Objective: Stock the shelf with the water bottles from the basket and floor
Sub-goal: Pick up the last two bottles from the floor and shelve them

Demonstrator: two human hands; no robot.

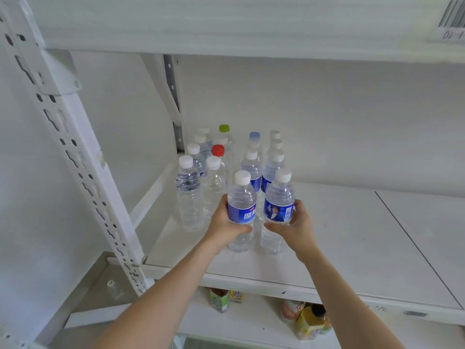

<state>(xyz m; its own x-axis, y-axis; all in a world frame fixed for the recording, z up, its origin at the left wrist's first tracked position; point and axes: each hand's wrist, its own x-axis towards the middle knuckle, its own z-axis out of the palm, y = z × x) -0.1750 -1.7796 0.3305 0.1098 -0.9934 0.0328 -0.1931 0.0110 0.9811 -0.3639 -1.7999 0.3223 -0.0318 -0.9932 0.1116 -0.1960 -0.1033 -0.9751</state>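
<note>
My left hand (226, 224) grips a blue-labelled water bottle (242, 197) with a white cap, standing upright on the white shelf (339, 243). My right hand (298, 226) grips a second blue-labelled bottle (279, 197) right beside it. Both bottles stand at the front of rows of several water bottles (214, 170) lined up at the shelf's left end, most with white caps, one red (218, 150), one green (224, 128), one blue (254, 136). No basket or floor is in view.
A perforated white upright (75, 152) runs diagonally at the left. The upper shelf (226, 26) hangs overhead with a barcode tag (453, 18). On the lower shelf stand drink cartons (220, 299) and a yellow-labelled bottle (310, 323). The shelf's right part is bare.
</note>
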